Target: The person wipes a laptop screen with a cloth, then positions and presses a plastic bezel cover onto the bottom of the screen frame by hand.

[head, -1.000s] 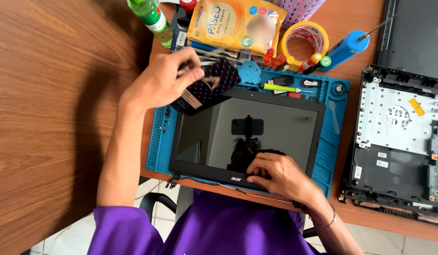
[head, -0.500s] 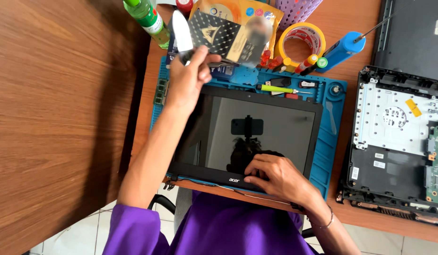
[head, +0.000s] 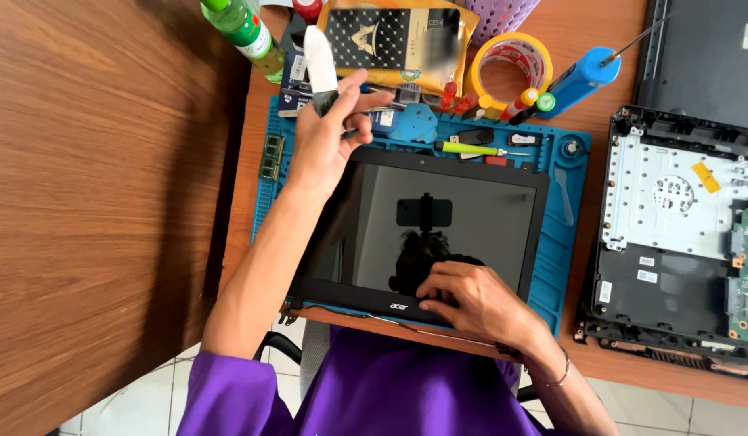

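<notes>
The pry tool [head: 319, 60] is a flat white blade with a rounded tip on a dark handle, standing nearly upright above the top left corner of the laptop screen panel [head: 438, 226]. The left hand [head: 329, 137] pinches its handle between thumb and fingers, raised over the blue repair mat [head: 563, 242]. The panel is a black-framed dark glass sheet lying flat on that mat, reflecting a head and camera. The right hand [head: 475, 303] rests on its bottom bezel, fingers bent and pressing down, holding nothing. Behind the mat lie 1 green bottle [head: 246, 32], a yellow packet [head: 406, 40] and a tape roll [head: 511, 64]. An opened laptop base [head: 680, 234] sits to the right on the wooden table [head: 91, 202].
</notes>
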